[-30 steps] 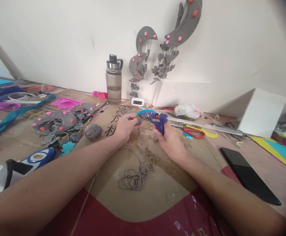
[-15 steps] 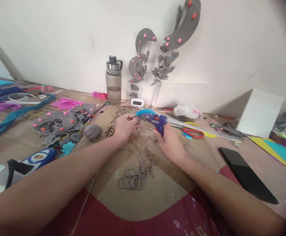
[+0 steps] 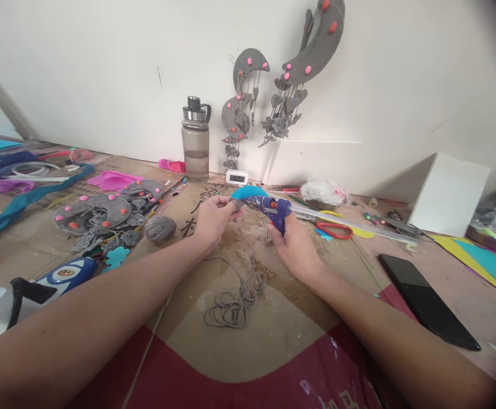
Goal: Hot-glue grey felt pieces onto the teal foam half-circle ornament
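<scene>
My right hand (image 3: 297, 245) is wrapped round the grip of a purple hot glue gun (image 3: 278, 211), with a long clear glue stick (image 3: 337, 220) running out of its back to the right. The gun's nozzle points left, close to my left fingertips. Between the thumb and fingers of my left hand (image 3: 216, 220) is pinched a small grey piece, mostly hidden by the fingers. Grey yarn (image 3: 227, 309) lies in loose loops on the cardboard below, one strand leading up towards my hands. Behind the nozzle shows a blue rounded piece (image 3: 248, 192).
A ball of grey yarn (image 3: 160, 229) and grey decorated crescents (image 3: 94, 215) lie left. A water bottle (image 3: 195, 142) and small digital clock (image 3: 236, 177) stand at the wall, below hanging crescent mobiles (image 3: 251, 61). Red-handled scissors (image 3: 335, 230) and a phone (image 3: 426, 301) are right.
The glue gun's nozzle and my left fingers have shifted slightly, and more of the blue piece shows behind them. Both grips stay the same; the whole view has moved a little.
</scene>
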Tool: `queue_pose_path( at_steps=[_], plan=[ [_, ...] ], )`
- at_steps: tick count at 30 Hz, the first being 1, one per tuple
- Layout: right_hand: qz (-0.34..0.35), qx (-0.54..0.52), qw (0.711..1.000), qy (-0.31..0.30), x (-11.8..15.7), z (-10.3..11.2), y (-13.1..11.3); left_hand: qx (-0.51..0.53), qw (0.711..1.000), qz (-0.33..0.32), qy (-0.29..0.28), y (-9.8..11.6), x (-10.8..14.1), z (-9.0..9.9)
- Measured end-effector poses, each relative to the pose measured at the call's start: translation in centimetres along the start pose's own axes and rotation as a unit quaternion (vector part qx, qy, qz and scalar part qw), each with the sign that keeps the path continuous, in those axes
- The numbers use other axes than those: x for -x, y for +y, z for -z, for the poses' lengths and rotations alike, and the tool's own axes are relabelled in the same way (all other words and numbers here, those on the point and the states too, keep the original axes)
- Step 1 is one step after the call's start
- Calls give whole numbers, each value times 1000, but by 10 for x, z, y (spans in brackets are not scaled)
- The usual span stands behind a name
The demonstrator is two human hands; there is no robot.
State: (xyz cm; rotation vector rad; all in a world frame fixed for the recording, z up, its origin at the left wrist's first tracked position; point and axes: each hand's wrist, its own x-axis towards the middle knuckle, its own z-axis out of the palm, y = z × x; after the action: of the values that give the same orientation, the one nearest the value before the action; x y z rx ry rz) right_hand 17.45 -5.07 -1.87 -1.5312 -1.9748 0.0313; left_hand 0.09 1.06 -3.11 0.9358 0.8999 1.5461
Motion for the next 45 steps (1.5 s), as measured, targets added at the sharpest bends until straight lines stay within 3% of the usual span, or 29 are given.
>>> queue_pose_path(
  at_steps=[13,20,23,27,29,32,34,37,39,42,45],
  plan=[
    [-2,-16,1000,10,0,0,3,7,1000,-23,13,5,-2,2],
    [-112,-41,993,-24,-12,7,11,41,999,-14,22,5,-4,4],
    [-145,25,986,-73,-19,9,21,35,999,-14,16,4,-4,4],
    [-90,142,982,-79,-21,6,34,16,1000,-18,-5,2,-1,2],
    [-79,179,979,-61,-18,5,35,7,1000,-28,-12,0,-1,1],
    [-50,195,979,37,-13,7,26,-12,999,-44,-19,-2,1,-1],
    [14,138,985,102,-11,9,14,-30,998,-51,-24,-3,2,-3],
    [75,-32,990,116,-11,1,-8,-56,995,-76,-41,-3,6,-3],
    [32,-147,984,95,-15,-10,-20,-68,991,-106,-54,-2,8,-3],
    [-62,-295,951,63,-26,-31,-33,-82,981,-162,-65,1,9,-2],
    [-92,-387,916,47,-39,-42,-41,-76,975,-199,-61,5,7,-2]
  ],
)
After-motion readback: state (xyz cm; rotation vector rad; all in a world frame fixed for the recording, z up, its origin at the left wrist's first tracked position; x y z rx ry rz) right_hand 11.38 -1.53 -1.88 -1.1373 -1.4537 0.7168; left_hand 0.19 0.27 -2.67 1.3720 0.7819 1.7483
